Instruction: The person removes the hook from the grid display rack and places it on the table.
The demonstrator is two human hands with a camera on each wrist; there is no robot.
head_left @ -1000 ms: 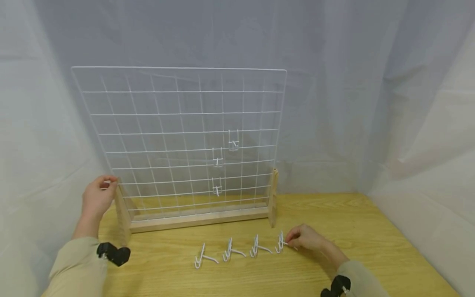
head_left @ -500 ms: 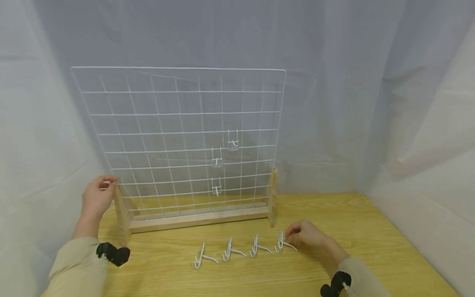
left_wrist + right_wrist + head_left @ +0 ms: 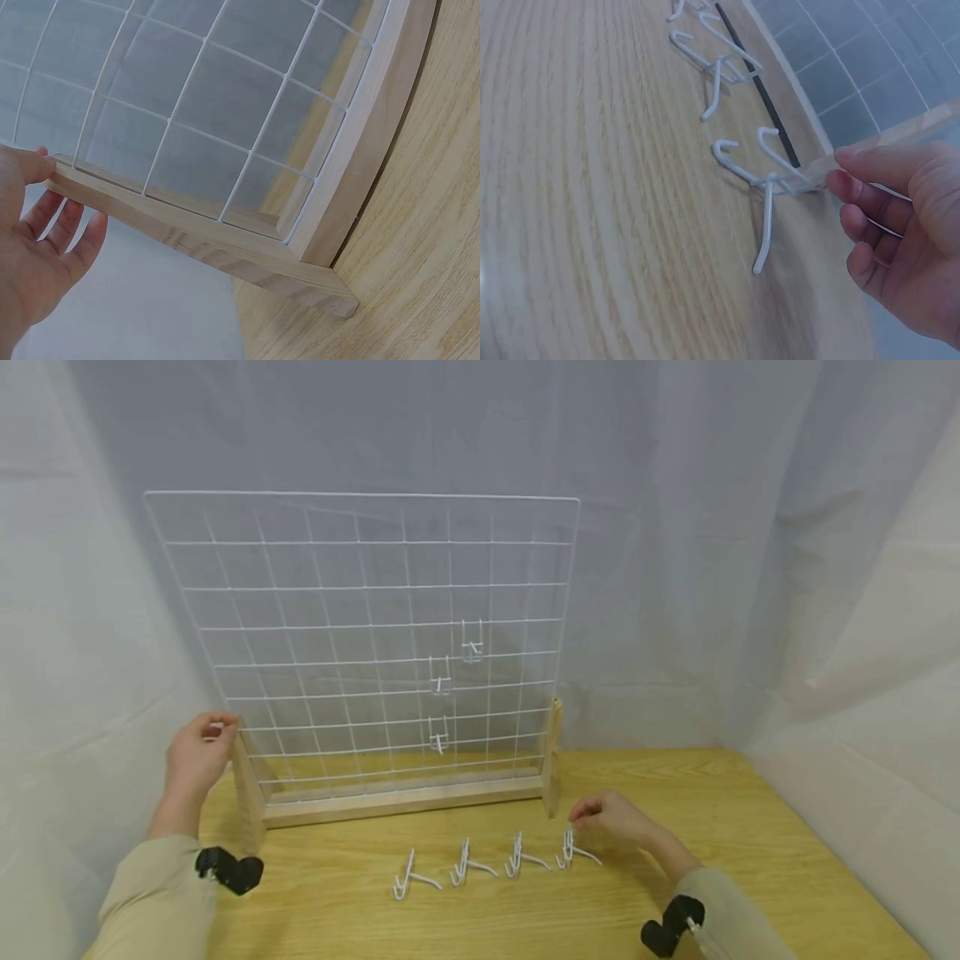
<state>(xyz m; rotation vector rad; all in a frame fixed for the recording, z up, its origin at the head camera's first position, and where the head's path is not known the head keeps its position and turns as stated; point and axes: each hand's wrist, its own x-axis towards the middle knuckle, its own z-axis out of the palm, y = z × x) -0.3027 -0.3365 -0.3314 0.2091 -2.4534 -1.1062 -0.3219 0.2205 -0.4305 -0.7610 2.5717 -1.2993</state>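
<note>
My left hand [image 3: 197, 758] pinches the top of the left upright of a wooden stand [image 3: 150, 208], thumb on one side and fingers on the other. The stand carries a white wire grid panel [image 3: 360, 586], on which 3 white wire hooks hang right of the middle. Several more hooks lie in a row on the table before it. By the far end of the rightmost hook [image 3: 766, 225] is my right hand [image 3: 900, 225], its fingers loosely bent. Thumb and forefinger tips are a little apart, with nothing seen between them.
The wooden table [image 3: 675, 893] extends under the stand and the hooks. Pale plastic sheeting [image 3: 675, 568] hangs behind and at both sides. A black wrist camera [image 3: 228, 871] sits on each sleeve.
My right hand has shifted from the prong of the rightmost hook to its far upper end. The hook stays on the table. My left hand keeps its place on the stand.
</note>
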